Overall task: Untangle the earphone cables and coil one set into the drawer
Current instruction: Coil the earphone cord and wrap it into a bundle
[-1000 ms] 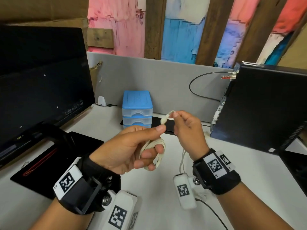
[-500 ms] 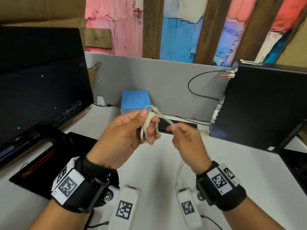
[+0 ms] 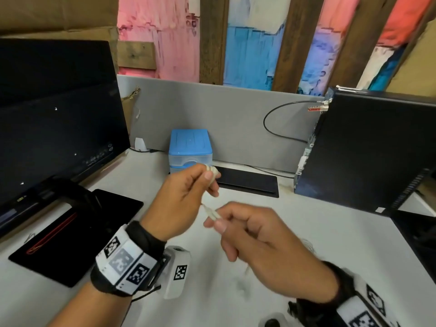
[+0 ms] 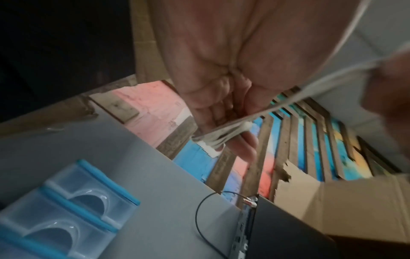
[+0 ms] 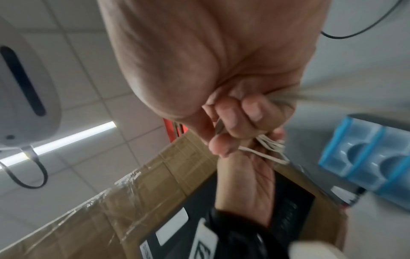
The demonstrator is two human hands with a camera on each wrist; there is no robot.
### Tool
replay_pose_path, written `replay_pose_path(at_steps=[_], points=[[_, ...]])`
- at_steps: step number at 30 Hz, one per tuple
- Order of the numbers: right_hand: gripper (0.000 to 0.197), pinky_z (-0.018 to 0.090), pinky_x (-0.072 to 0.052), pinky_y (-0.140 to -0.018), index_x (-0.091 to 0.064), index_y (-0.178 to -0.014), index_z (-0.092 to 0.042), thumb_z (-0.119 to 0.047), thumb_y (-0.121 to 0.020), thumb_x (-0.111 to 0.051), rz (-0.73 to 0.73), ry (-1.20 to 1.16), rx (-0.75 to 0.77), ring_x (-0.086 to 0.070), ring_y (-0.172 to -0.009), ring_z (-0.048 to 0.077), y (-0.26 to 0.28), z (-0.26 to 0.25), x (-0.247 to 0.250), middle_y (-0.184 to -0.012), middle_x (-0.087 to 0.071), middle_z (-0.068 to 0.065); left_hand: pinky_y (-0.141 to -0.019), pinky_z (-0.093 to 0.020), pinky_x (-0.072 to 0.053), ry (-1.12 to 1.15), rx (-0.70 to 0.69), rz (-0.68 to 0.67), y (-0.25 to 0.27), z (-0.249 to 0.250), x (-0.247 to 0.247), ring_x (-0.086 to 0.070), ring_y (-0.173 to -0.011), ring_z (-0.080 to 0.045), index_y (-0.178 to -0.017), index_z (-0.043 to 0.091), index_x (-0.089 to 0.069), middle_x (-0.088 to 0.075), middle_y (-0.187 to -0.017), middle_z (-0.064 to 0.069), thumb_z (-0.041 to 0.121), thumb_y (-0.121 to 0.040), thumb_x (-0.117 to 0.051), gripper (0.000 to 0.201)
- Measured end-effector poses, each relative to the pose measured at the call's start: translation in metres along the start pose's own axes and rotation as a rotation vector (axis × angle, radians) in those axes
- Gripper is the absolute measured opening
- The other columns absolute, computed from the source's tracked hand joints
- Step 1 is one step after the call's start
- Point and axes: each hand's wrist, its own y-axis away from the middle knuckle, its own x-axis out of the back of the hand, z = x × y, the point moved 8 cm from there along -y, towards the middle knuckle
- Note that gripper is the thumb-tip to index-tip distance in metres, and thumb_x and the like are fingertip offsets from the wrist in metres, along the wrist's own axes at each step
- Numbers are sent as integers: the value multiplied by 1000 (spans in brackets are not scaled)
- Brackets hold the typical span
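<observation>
A white earphone cable (image 3: pixel 211 171) is looped in several turns round the fingers of my left hand (image 3: pixel 209 182), which grips the coil in front of the blue drawer unit (image 3: pixel 190 147). A short strand (image 3: pixel 210 212) runs down from the coil to my right hand (image 3: pixel 218 224), which pinches it just below and right of the left hand. In the left wrist view the coil (image 4: pixel 218 135) wraps the fingers and the strand (image 4: pixel 310 84) stretches off to the right. In the right wrist view my curled fingers (image 5: pixel 235 121) clamp the cable (image 5: pixel 268 143). The drawers look closed.
A dark monitor (image 3: pixel 54 128) stands at the left over a black pad (image 3: pixel 77 234). A black computer tower (image 3: pixel 372 147) stands at the right. A flat black slab (image 3: pixel 247 181) lies behind my hands, and a grey partition (image 3: pixel 231 123) backs the white desk (image 3: pixel 306 223).
My right hand has swung from beside the left hand down and nearer to me, drawing the cable under the left hand. The left hand keeps the coil on its fingers.
</observation>
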Motion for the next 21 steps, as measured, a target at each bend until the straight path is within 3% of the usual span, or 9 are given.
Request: replay_pose_path(at_steps=[2, 4, 6, 9, 12, 15, 17, 21], points=[[25, 18, -36, -53, -65, -91, 0, -21, -97, -53, 83, 2, 89, -43, -52, 12, -8, -20, 16, -56, -52, -5, -73, -34, -49, 67, -8, -111, 5, 7, -18, -64, -75, -15, -79, 24, -64, -66, -73, 4, 29, -104, -38, 36], [21, 13, -36, -53, -64, -86, 3, -10, -98, -55, 189, -36, 136, -46, -47, 6, -19, -28, 38, -51, -54, -7, -68, -32, -47, 256, 36, -170, 8, 15, -29, -61, -65, -21, -82, 13, -66, -65, -70, -3, 35, -102, -36, 43], [17, 9, -36, -50, -65, -84, 4, -5, -95, -56, 319, -55, 123, -45, -42, -1, -30, -22, 63, -45, -54, -11, -70, -36, -46, 468, 109, -175, 10, 22, -29, -58, -58, -20, -87, 5, -69, -64, -67, -6, 32, -100, -37, 44], [11, 8, -34, -47, -67, -83, -2, -7, -92, -64, 422, -72, 58, -41, -43, -1, -40, 12, 78, -47, -52, -12, -77, -46, -42, 626, 148, -170, 9, 25, -22, -55, -56, -17, -90, 5, -72, -62, -67, -4, 26, -96, -40, 39], [19, 10, -32, -47, -71, -84, -14, -12, -97, -58, 342, -23, -17, -38, -45, 2, -35, 52, 52, -51, -48, -5, -77, -43, -41, 690, 182, -58, 4, 15, -12, -58, -60, -18, -91, 9, -73, -63, -71, -6, 27, -95, -43, 35], [22, 17, -35, -52, -71, -104, -17, -19, -102, -49, 151, -22, -97, -39, -49, 8, -16, 80, 8, -56, -43, 3, -79, -41, -41, 690, 217, 74, 1, -2, -4, -65, -69, -18, -94, 13, -74, -67, -77, -5, 29, -95, -44, 34], [25, 20, -40, -57, -67, -116, -21, -22, -103, -46, 52, 38, -136, -44, -52, 7, -3, 87, -14, -56, -45, -1, -81, -38, -46, 668, 226, 112, 0, -6, -3, -68, -75, -18, -98, 12, -72, -70, -80, -5, 30, -98, -47, 31], [26, 16, -42, -62, -65, -118, -30, -29, -104, -43, 3, 159, -121, -48, -54, 3, 5, 78, -22, -56, -50, -8, -80, -27, -54, 669, 209, 104, 1, 1, -6, -70, -79, -19, -106, 5, -66, -71, -84, -6, 26, -96, -41, 34]])
